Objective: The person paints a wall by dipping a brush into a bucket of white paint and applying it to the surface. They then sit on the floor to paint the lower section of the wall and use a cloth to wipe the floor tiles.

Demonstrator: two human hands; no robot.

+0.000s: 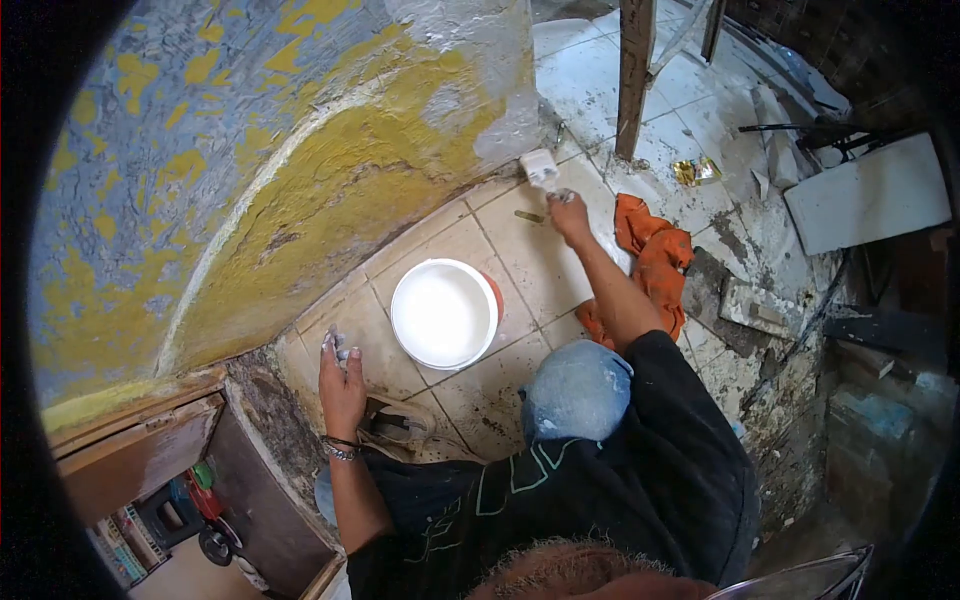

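My right hand [568, 215] grips the handle of a paintbrush [541, 168], its wide bristles coated in white, close to the foot of the wall near its corner. A bucket [494, 296] of white paint [444, 314] stands on the floor tiles between my hands. To its left, my left hand [343, 385] is held up with thumb and fingers apart and white smears on the fingertips; nothing is in it. The wall [340, 190] beside me shows yellow and grey peeling patches, with a pale grey coat at its right end.
An orange cloth [660, 260] lies by my right forearm. Beyond it are a wooden post [634, 80], a gold wrapper [697, 171], a white panel [868, 194] and rubble. At lower left, a wooden cabinet [140, 430] holds tools. My knee [577, 390] is near the bucket.
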